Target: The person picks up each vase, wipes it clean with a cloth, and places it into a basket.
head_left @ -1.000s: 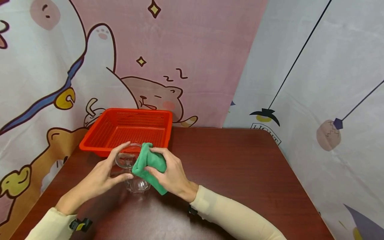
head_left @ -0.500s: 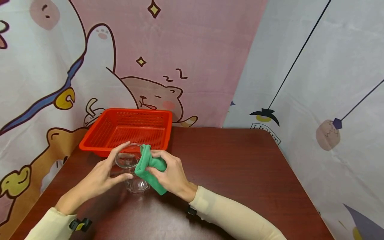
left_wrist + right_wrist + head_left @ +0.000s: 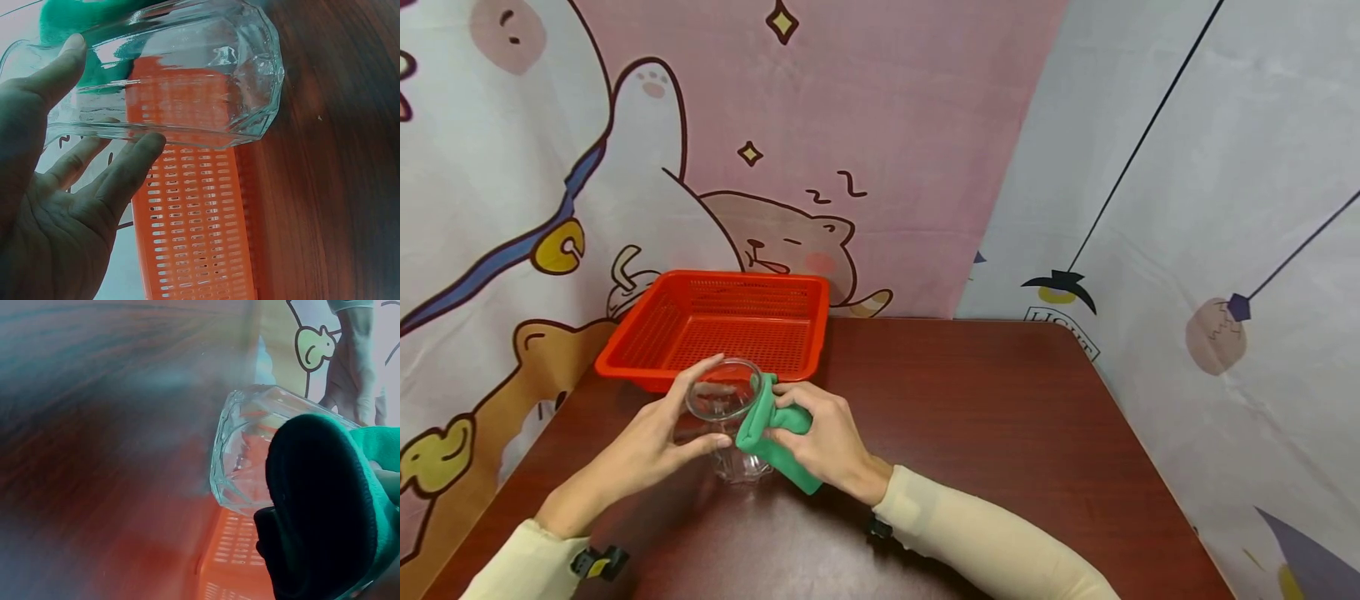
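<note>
A clear glass jar (image 3: 741, 465) with a round open mouth and a faceted base stands between the two hands in the head view. My left hand (image 3: 651, 437) holds it from the left, thumb on the near side and fingers around the far side near the rim. Folded green cloth (image 3: 786, 463) lies against the jar's right side, just under the rim. It is pinched by the thumb and fingers of my right hand (image 3: 831, 437). In the left wrist view the glass jar (image 3: 200, 81) appears sideways, with green cloth (image 3: 103, 72) behind it.
Behind the jar, a red perforated plastic basket (image 3: 752, 333) sits at the back left of the brown wooden table (image 3: 970, 417). Cartoon-printed curtains (image 3: 895, 150) hang along the back and sides.
My right hand's fingers and the green cloth have shifted slightly down the jar's right side, baring more of the rim. The left hand and jar have stayed put.
</note>
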`<state>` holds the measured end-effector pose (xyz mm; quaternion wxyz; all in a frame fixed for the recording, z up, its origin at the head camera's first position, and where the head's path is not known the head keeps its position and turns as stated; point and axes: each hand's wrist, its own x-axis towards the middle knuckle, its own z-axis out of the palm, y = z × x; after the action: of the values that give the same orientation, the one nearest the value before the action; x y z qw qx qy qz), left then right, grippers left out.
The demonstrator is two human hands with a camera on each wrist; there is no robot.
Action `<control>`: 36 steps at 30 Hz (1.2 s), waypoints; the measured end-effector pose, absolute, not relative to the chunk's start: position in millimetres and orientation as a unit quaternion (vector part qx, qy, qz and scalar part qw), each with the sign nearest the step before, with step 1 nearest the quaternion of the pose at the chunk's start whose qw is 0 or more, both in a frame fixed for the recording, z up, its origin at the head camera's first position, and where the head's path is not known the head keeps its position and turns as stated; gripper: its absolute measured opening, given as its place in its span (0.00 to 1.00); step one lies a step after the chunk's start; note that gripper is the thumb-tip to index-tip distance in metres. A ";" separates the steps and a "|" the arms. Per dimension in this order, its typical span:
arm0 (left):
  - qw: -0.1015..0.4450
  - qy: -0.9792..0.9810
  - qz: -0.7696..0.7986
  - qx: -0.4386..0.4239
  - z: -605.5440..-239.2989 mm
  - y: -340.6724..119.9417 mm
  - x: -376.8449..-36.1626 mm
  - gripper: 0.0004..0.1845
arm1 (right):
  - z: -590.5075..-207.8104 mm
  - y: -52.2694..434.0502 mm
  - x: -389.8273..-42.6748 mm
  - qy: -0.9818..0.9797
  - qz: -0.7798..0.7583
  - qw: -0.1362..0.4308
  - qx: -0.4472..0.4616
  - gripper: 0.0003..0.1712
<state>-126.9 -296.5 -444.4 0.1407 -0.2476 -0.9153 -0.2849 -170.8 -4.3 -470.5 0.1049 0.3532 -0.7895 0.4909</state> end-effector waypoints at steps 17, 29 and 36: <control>0.130 -0.911 -0.303 -0.249 -445.4 -295.8 -122.8 0.67 | -472.7 3.6 -165.8 -0.847 0.372 0.095 0.368 0.19; 0.128 -0.912 -0.303 -0.247 -445.0 -295.3 -123.4 0.66 | -476.8 7.2 -165.3 -0.882 0.302 0.073 0.353 0.18; 0.131 -0.917 -0.293 -0.238 -444.8 -295.6 -123.5 0.67 | -479.6 8.5 -168.8 -0.889 0.275 0.066 0.361 0.19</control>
<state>-123.5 -295.6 -444.8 0.1311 -0.2382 -0.9165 -0.2933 -168.8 8.5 -479.6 0.0664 0.3605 -0.8889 0.2746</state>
